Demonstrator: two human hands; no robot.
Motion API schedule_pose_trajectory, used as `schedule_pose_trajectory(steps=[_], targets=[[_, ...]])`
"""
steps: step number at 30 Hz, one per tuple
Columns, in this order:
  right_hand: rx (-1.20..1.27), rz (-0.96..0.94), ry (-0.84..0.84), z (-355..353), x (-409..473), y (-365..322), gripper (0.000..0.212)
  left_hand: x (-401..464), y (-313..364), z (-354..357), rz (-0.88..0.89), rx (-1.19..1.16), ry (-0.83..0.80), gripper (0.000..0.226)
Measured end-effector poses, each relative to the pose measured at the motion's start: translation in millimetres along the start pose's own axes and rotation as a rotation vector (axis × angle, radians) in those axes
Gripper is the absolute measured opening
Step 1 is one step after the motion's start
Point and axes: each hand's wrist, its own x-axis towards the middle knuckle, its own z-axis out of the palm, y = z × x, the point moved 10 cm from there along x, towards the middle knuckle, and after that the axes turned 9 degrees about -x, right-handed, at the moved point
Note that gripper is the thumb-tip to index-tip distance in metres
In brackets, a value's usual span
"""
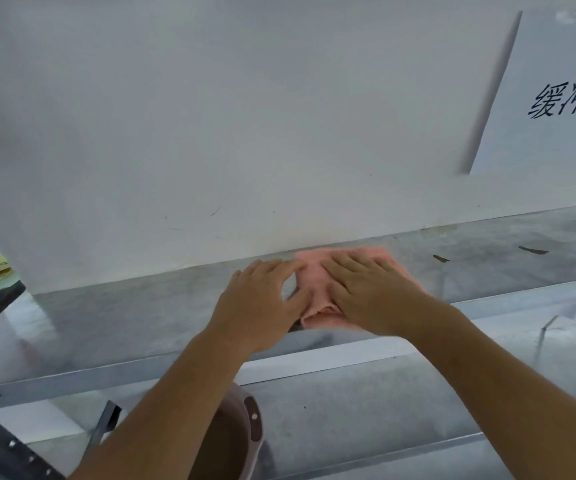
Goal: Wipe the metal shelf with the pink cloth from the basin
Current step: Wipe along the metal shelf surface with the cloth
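Head view, both hands flat — left hand (259,303), right hand (373,292) — on pink cloth (317,303), metal shelf (487,265)

Head view, close, down onto shelf (141,317)

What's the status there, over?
Both hands flat: left hand, right hand pressing pink cloth on metal shelf. Two debris bits right. Basin below.

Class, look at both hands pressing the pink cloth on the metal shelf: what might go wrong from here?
1. The cloth is bunched between the left hand and right hand, so it may wipe unevenly.
2. Dark bits lie to its right on the shelf; wiping may smear them.
3. The basin sits below the arms and could be knocked.
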Motion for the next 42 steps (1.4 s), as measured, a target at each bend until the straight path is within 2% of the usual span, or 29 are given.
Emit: schedule_pose_trajectory(steps=[2, 4, 8, 13, 16, 17, 20, 21, 26, 29, 33, 37, 39, 41, 42], targets=[[0.032, 0.026, -0.002, -10.6, 14.7, 3.7, 0.06, 0.4, 2.7, 1.0, -0.017, 0.013, -0.002, 0.058], [0.1, 0.042, 0.028, -9.8, 9.0, 7.0, 0.059, 0.9, 4.7, 1.6, -0.031, 0.019, 0.0, 0.058], [0.131, 0.11, 0.206, 3.4, -32.3, 13.7, 0.062, 0.5, 8.7, 9.5, -0.035, 0.015, -0.026, 0.059], [0.058, 0.01, 0.04, -6.2, 4.5, 16.9, 0.059, 3.0, 15.1, 13.5, -0.022, 0.036, -0.027, 0.062], [0.063, 0.021, 0.048, -8.2, 2.3, 22.3, 0.059, 7.3, 18.4, 17.6, -0.012, 0.043, -0.044, 0.063], [0.01, 0.006, 0.064, -2.7, -8.9, 19.5, 0.063, 8.3, 19.8, 20.2, -0.001, 0.037, -0.057, 0.064], [-0.196, -0.069, 0.042, 19.9, -34.5, 13.4, 0.096, 10.0, 28.6, 28.8, 0.041, 0.008, -0.091, 0.073], [-0.223, -0.067, 0.014, 22.0, -32.5, 17.7, 0.098, 11.9, 33.2, 30.5, 0.059, 0.006, -0.09, 0.076], [-0.246, 0.0, 0.011, 1.3, 0.1, 39.9, 0.06, 26.4, 51.6, 35.5, 0.09, 0.021, -0.067, 0.083], [-0.333, -0.028, 0.035, 12.5, -20.2, 42.8, 0.065, 31.1, 54.3, 40.3, 0.095, 0.018, -0.078, 0.076], [-0.405, -0.045, 0.289, 9.0, -55.9, 49.1, 0.059, 30.1, 67.0, 50.3, 0.154, -0.006, -0.136, 0.082], [-0.282, 0.017, 0.025, 14.0, -18.6, 79.3, 0.058, 44.1, 67.7, 50.9, 0.12, -0.024, -0.127, 0.068], [-0.273, 0.055, -0.042, 16.5, -11.4, 90.0, 0.06, 49.5, 68.2, 52.2, 0.106, -0.019, -0.122, 0.066], [-0.337, -0.004, 0.029, 24.0, -22.3, 89.7, 0.063, 51.8, 69.0, 54.7, 0.098, -0.02, -0.122, 0.067], [-0.388, -0.047, 0.144, 23.2, -34.3, 86.7, 0.062, 52.6, 70.1, 56.3, 0.096, -0.023, -0.123, 0.066]])
